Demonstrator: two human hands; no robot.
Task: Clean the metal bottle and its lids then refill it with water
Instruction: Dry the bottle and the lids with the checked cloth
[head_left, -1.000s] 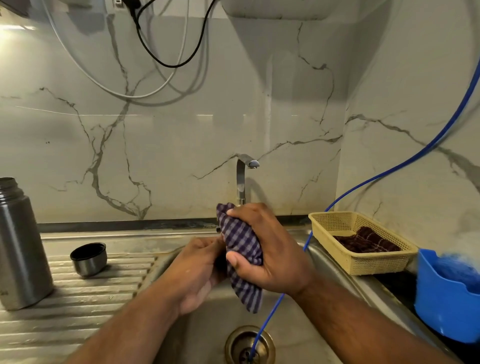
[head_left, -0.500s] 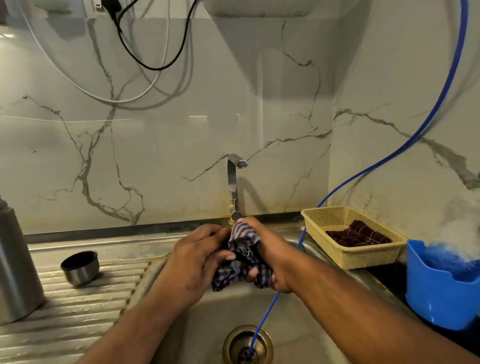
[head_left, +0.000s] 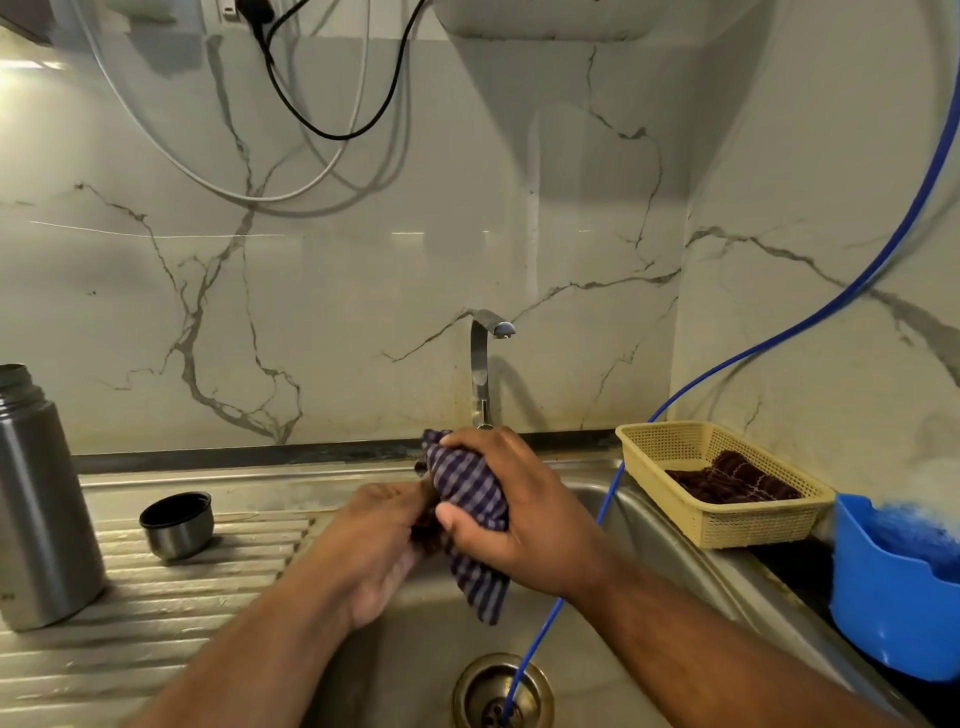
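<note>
Over the sink (head_left: 415, 654), my right hand (head_left: 524, 519) has a closed grip on the checked cloth (head_left: 467, 483); my left hand (head_left: 374, 535) grips its other side. The metal bottle (head_left: 41, 499) stands open at the left.

Bottle (head_left: 41, 499) cut off L; blue tub (head_left: 883, 613) blurry.

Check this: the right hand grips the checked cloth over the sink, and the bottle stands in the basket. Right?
No. The bottle stands on the drainboard, left of the sink, not in the basket, as the head view shows. The right hand does grip the cloth over the sink.
</note>
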